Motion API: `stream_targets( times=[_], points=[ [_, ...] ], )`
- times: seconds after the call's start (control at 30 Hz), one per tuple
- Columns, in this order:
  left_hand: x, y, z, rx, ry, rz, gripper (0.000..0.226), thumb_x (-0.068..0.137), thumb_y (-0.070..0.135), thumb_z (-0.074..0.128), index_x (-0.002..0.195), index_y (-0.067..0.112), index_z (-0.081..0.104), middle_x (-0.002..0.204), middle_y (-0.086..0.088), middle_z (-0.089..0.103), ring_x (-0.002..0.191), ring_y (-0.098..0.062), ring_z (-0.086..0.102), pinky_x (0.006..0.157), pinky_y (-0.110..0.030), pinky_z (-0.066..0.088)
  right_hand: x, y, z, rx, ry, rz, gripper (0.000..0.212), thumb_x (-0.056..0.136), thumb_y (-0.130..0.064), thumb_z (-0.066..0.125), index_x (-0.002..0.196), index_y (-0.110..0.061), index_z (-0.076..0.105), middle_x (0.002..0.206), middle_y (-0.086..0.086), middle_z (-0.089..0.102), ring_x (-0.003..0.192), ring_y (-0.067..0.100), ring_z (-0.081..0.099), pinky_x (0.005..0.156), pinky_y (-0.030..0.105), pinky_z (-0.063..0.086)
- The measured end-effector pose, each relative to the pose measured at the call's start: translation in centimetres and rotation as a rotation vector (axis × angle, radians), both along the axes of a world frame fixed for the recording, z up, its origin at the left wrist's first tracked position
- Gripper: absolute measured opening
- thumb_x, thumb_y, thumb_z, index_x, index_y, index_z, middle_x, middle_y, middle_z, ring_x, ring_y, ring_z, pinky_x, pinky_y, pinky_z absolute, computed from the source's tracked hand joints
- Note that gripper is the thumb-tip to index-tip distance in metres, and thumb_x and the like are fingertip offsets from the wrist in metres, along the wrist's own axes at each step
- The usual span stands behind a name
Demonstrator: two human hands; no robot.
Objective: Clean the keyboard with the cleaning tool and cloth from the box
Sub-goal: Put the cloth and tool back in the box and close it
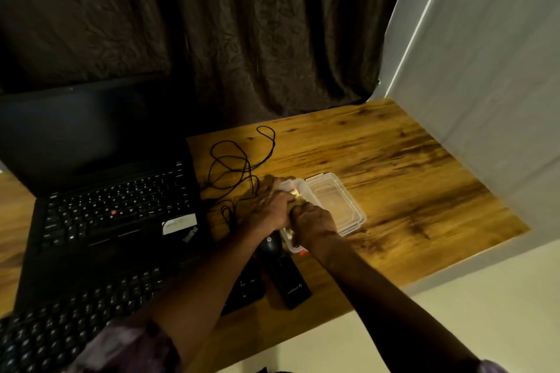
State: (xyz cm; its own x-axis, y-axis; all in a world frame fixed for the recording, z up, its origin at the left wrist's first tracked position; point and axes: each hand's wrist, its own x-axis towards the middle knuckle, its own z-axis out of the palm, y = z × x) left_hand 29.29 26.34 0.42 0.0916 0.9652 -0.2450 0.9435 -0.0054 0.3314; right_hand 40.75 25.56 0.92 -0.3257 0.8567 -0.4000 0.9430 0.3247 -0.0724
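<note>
Hands meet over the box, a small clear plastic tub on the tabletop, and the split of work looks deliberate. The left grip has its fingers bent over the tub's left rim, probably to pin the light container so it does not slide while it is emptied. The right grip is knuckles-up with its fingers curled down into the opening. Blur and the hand's own back hide the fingertips, so I cannot tell whether it has hold of anything. Something yellowish shows inside between the two hands. It may be the cloth, but the cleaning tool cannot be made out. The lid lies flat just beside the box on its right, out of the way of the reach. A black mouse touches or nearly touches the box's near-left side, its cable looping away behind the left hand, and a black rectangular device lies near the tabletop's front edge. The keyboard, judged to be the separate black one in front of the open laptop, lies well to the left of both hands and passes under the left forearm, so the box's contents will have to travel left and toward the person.
</note>
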Motion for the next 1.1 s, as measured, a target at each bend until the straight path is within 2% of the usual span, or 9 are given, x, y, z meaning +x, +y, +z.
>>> stream_targets(
  times=[0.17, 0.27, 0.33, 0.47, 0.57, 0.67, 0.73, 0.83, 1.1],
  points=[
    [-0.6, 0.4, -0.1, 0.001, 0.017, -0.041, 0.044, 0.09, 0.028, 0.066, 0.131, 0.04, 0.06, 0.148, 0.003, 0.024, 0.133, -0.029, 0.029, 0.102, -0.037, 0.036, -0.3, 1.0, -0.8, -0.003, 0.026, 0.034, 0.076, 0.08, -0.036, 0.08, 0.141, -0.013, 0.041, 0.144, 0.011, 0.048, 0.134, 0.025, 0.047, 0.109, 0.031, 0.038],
    [-1.2, 0.6, -1.2, 0.066, -0.014, -0.084, 0.042, 0.089, 0.026, 0.066, 0.128, 0.042, 0.062, 0.154, 0.006, 0.024, 0.135, -0.033, 0.028, 0.107, -0.041, 0.03, 0.2, 0.1, -0.7, 0.02, 0.14, -0.005, 0.051, 0.093, -0.029, 0.064, 0.138, -0.012, 0.047, 0.139, 0.015, 0.05, 0.129, 0.031, 0.049, 0.107, 0.033, 0.038],
    [-1.7, 0.8, -1.6, 0.117, -0.109, -0.058, 0.044, 0.086, 0.021, 0.067, 0.125, 0.041, 0.065, 0.159, 0.006, 0.023, 0.138, -0.033, 0.027, 0.11, -0.041, 0.028, 0.9, -1.1, -0.3, 0.152, 0.249, -0.021, 0.032, 0.097, -0.031, 0.05, 0.123, -0.016, 0.059, 0.123, 0.012, 0.061, 0.114, 0.03, 0.058, 0.095, 0.034, 0.044],
    [-2.7, 1.0, -1.5, 0.417, -0.501, 0.104, 0.025, 0.083, 0.007, 0.071, 0.099, 0.025, 0.078, 0.151, -0.002, 0.041, 0.132, -0.022, 0.042, 0.105, -0.027, 0.037, 2.5, -5.2, 1.7, 0.369, 0.521, -0.097, 0.037, 0.092, -0.049, 0.034, 0.095, -0.025, 0.062, 0.084, 0.0, 0.067, 0.076, 0.023, 0.066, 0.067, 0.033, 0.052],
    [-3.6, 0.2, -1.4, 0.554, -0.655, 0.161, 0.022, 0.084, -0.002, 0.066, 0.093, 0.015, 0.077, 0.136, 0.002, 0.049, 0.12, -0.001, 0.045, 0.097, -0.01, 0.036, 2.7, -9.2, 1.2, 0.303, 0.419, -0.171, 0.039, 0.091, -0.06, 0.044, 0.098, -0.026, 0.062, 0.093, -0.001, 0.066, 0.088, 0.021, 0.065, 0.079, 0.03, 0.051],
    [-4.2, -0.5, -1.8, 0.576, -0.652, 0.181, 0.019, 0.086, 0.0, 0.064, 0.093, 0.013, 0.076, 0.126, 0.006, 0.053, 0.12, -0.006, 0.05, 0.097, -0.021, 0.045, 2.0, -11.7, -0.5, 0.233, 0.229, -0.194, 0.076, 0.079, -0.079, 0.036, 0.123, -0.02, 0.056, 0.117, 0.008, 0.06, 0.108, 0.028, 0.06, 0.092, 0.038, 0.046],
    [-4.5, -1.2, -2.3, 0.573, -0.661, 0.19, 0.019, 0.086, 0.0, 0.064, 0.093, 0.013, 0.076, 0.122, 0.007, 0.055, 0.117, -0.012, 0.055, 0.095, -0.028, 0.049, 1.5, -12.3, -1.9, 0.06, 0.23, -0.228, 0.084, 0.078, -0.078, 0.049, 0.14, -0.021, 0.043, 0.135, 0.005, 0.051, 0.123, 0.026, 0.051, 0.098, 0.036, 0.043],
    [-5.0, -2.4, -2.6, 0.559, -0.661, 0.207, 0.021, 0.086, -0.001, 0.064, 0.093, 0.015, 0.075, 0.118, 0.005, 0.058, 0.111, -0.014, 0.059, 0.091, -0.029, 0.051, 0.9, -12.2, -3.6, 0.115, 0.246, -0.229, 0.089, 0.078, -0.071, 0.057, 0.147, -0.02, 0.036, 0.142, 0.005, 0.048, 0.128, 0.027, 0.048, 0.1, 0.036, 0.046],
    [-5.5, -7.2, -2.0, 0.493, -0.666, 0.321, 0.02, 0.09, 0.003, 0.061, 0.094, 0.018, 0.074, 0.085, 0.015, 0.065, 0.067, 0.007, 0.055, 0.061, -0.007, 0.037, 0.4, -13.6, -2.9, 0.23, 0.437, -0.356, 0.071, 0.076, -0.068, 0.066, 0.127, -0.019, 0.057, 0.114, 0.006, 0.064, 0.105, 0.026, 0.062, 0.086, 0.033, 0.052]
  ],
)
